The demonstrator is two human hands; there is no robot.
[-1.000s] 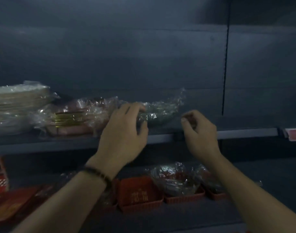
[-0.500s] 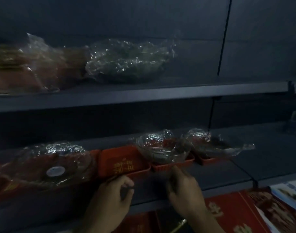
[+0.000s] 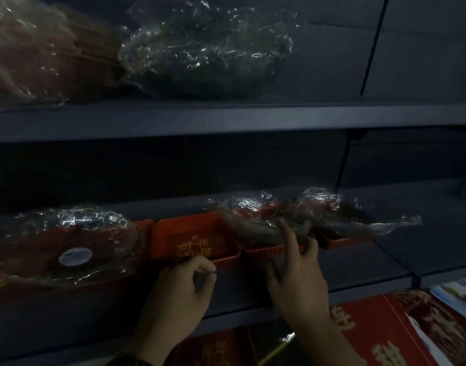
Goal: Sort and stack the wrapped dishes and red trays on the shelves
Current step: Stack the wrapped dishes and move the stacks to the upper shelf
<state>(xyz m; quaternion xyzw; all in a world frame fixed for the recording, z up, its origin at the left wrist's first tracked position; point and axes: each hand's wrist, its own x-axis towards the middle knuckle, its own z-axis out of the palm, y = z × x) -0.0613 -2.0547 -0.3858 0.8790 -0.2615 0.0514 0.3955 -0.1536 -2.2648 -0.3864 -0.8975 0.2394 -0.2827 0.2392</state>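
Shelving of dark grey metal fills the view in dim light. On the upper shelf point(image 3: 253, 117) a green wrapped dish point(image 3: 205, 48) sits just beside a reddish wrapped bundle point(image 3: 36, 54) at the left edge.

On the middle shelf point(image 3: 401, 249) a row runs left to right. First comes a large wrapped red dish point(image 3: 68, 241) with a round white sticker point(image 3: 75, 257) on its film; no print on it can be read. Next is an empty red tray point(image 3: 195, 239) with yellow characters on its floor, blurred and seen upside down, so not legible. Touching it on the right is the middle red tray point(image 3: 263, 250), carrying a small wrapped dish point(image 3: 253, 217). Last is the far red tray point(image 3: 343, 240) with another wrapped dish point(image 3: 332, 207), its film trailing out to the right.

The left hand point(image 3: 181, 289) is curled at the front lip of the empty red tray; whether it grasps the lip cannot be told. The right hand point(image 3: 298, 276) grasps the front of the middle red tray, forefinger stretched up against the dish's film, thumb at the tray's right corner.

Below lie red boxes point(image 3: 372, 331) with large yellow characters, cut off and unreadable, and a blue-and-white packet point(image 3: 459, 291).
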